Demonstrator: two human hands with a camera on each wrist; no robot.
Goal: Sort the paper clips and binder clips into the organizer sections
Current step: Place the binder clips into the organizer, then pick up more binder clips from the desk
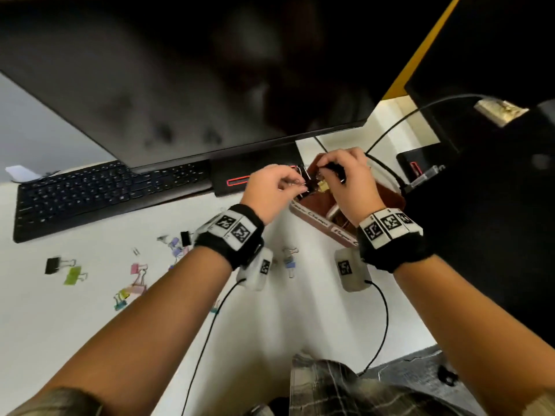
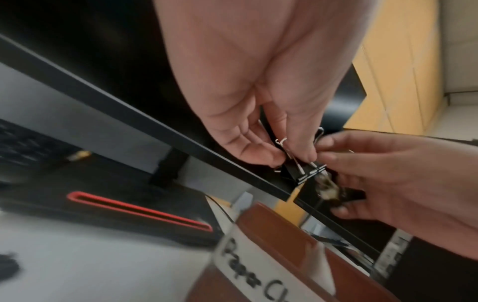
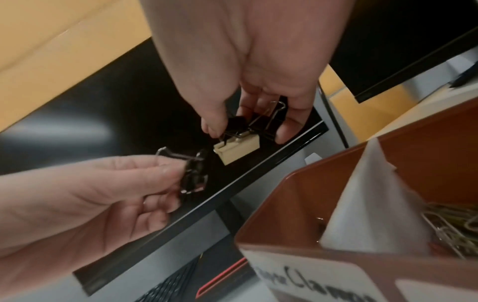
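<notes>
Both hands hover over the brown organizer [image 1: 312, 202]. My left hand [image 1: 295, 181] pinches the wire handles of a black binder clip [image 2: 302, 173] between thumb and fingertips. My right hand [image 1: 327, 169] grips a second black binder clip [image 3: 240, 122], and a cream binder clip [image 3: 238, 149] hangs just under it from the same fingers. The two black clips sit a small gap apart. Inside the organizer a white divider [image 3: 369, 204] splits the sections, with a heap of paper clips [image 3: 455, 230] on its right. Handwritten labels [image 2: 248, 271] run along the front wall.
Several coloured and black binder clips [image 1: 135, 274] lie scattered on the white desk at the left. A black keyboard [image 1: 105, 193] and a large monitor [image 1: 180, 100] stand behind. A black computer case [image 1: 480, 205] and cable [image 1: 387, 136] crowd the organizer's right.
</notes>
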